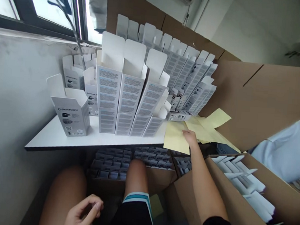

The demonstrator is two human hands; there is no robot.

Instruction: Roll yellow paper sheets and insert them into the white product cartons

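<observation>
My right hand [189,136] reaches forward onto a pile of pale yellow paper sheets [175,138] at the right end of the white table [59,138]; its fingers lie on the top sheet, curled slightly. My left hand [83,213] hangs low above my left knee, fingers loosely curled with nothing visible in them. Tall open white product boxes [126,96] with grey print stand upright in rows in the middle of the table. One shorter open box [70,111] stands alone at the left.
Cardboard cartons under the table hold flat grey box blanks [112,163]. A carton at my right holds white folded inserts [245,184]. Brown cardboard walls [270,97] rise behind and to the right. Another person's pale blue sleeve [284,151] shows at far right. A window is at upper left.
</observation>
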